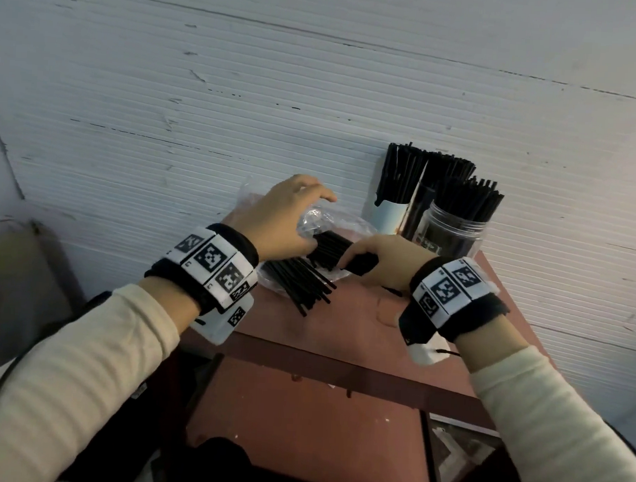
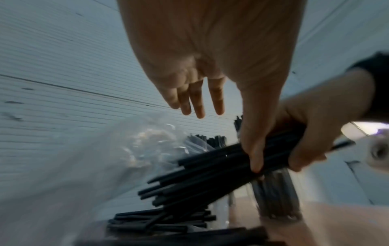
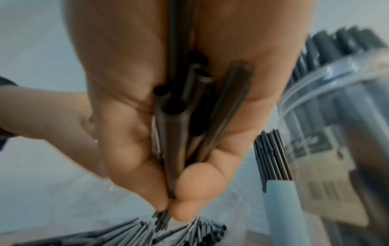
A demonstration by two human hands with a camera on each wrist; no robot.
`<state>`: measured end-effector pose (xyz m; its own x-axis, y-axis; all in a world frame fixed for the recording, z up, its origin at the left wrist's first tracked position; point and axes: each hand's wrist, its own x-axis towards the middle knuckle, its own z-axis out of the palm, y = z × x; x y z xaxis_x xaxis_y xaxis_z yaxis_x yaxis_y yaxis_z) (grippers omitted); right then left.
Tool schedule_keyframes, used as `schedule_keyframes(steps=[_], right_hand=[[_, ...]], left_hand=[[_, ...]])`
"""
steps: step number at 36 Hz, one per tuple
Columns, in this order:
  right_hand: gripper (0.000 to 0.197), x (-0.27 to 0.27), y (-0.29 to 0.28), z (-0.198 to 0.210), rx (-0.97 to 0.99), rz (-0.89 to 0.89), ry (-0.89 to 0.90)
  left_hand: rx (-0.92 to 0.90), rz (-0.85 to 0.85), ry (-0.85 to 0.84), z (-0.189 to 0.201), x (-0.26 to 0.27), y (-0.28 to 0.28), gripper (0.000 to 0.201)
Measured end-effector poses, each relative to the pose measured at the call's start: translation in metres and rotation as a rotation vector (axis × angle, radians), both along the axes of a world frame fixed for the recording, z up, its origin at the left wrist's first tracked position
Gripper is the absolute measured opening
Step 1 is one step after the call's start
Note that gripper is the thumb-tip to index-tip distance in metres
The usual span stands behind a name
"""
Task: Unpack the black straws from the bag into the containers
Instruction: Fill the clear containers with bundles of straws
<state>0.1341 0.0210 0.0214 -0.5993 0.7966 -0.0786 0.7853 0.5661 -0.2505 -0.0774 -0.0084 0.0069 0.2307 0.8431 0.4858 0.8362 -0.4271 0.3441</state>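
A clear plastic bag [image 1: 319, 218] lies crumpled on the reddish table [image 1: 360, 316], with black straws [image 1: 299, 282] spilling from it toward me. My right hand [image 1: 372, 262] grips a bundle of black straws [image 1: 329, 250] at the bag's mouth; the right wrist view shows the straw ends [image 3: 174, 129] clamped between thumb and fingers [image 3: 189, 191]. My left hand [image 1: 288, 217] arches over the bag with fingers [image 2: 197, 103] extended, and its thumb touches the bundle [image 2: 210, 169]. Behind stand a white cup [image 1: 389, 215], a dark container [image 1: 419, 209] and a clear jar [image 1: 453, 233], all holding upright straws.
A white ribbed wall [image 1: 243, 89] runs close behind the table. The three containers crowd the table's back right corner. A lower reddish shelf [image 1: 299, 424] shows below the front edge, and a grey object [image 1: 9, 261] stands at the far left.
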Motion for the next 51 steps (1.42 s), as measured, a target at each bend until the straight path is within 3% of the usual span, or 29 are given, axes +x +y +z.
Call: schedule_keyframes(steps=[6, 9, 13, 15, 19, 24, 29, 33, 37, 40, 44, 47, 49, 51], right_hand=[[0.042, 0.029, -0.028, 0.021, 0.058, 0.076, -0.076], [0.042, 0.042, -0.039, 0.028, 0.091, 0.108, -0.050], [0.044, 0.061, -0.047, 0.034, 0.103, 0.111, -0.021], [0.048, 0.073, -0.047, 0.038, 0.116, 0.091, 0.023], [0.048, 0.094, -0.050, 0.053, 0.290, 0.106, 0.185], [0.036, 0.102, -0.058, 0.072, 0.628, 0.069, 0.518], [0.027, 0.097, -0.057, 0.080, 0.807, 0.034, 0.781], [0.025, 0.086, -0.047, 0.070, 0.775, 0.051, 0.723], [0.040, 0.074, -0.042, 0.047, 0.487, 0.028, 0.523], [0.044, 0.066, -0.042, 0.033, 0.382, 0.038, 0.545], [0.044, 0.059, -0.039, 0.028, 0.444, 0.078, 0.695], [0.031, 0.051, -0.032, 0.022, 0.537, 0.127, 0.639], [0.015, 0.045, -0.029, 0.017, 0.603, 0.144, 0.638], [0.012, 0.042, -0.028, 0.014, 0.629, 0.148, 0.655]], left_hand=[[-0.115, -0.165, 0.251, -0.009, 0.053, 0.003, 0.089], [-0.127, -0.177, 0.295, -0.011, 0.077, 0.007, 0.079], [-0.008, -0.185, 0.152, -0.014, 0.100, 0.009, 0.026], [-0.014, -0.165, 0.083, -0.013, 0.106, 0.013, 0.009], [-0.078, -0.150, -0.081, -0.004, 0.118, 0.012, 0.031], [-0.174, -0.176, -0.338, 0.001, 0.135, 0.010, 0.018], [-0.233, -0.235, -0.500, 0.004, 0.147, 0.006, 0.032], [-0.305, -0.280, -0.566, -0.008, 0.152, 0.007, 0.035], [-0.378, -0.275, -0.652, -0.021, 0.153, 0.004, 0.027], [-0.408, -0.283, -0.704, -0.027, 0.150, 0.000, 0.020], [-0.420, -0.300, -0.762, -0.026, 0.147, -0.001, 0.014], [-0.459, -0.286, -0.778, -0.026, 0.144, 0.000, 0.007], [-0.515, -0.263, -0.757, -0.030, 0.142, 0.002, 0.013], [-0.597, -0.223, -0.689, -0.036, 0.140, 0.005, 0.022]])
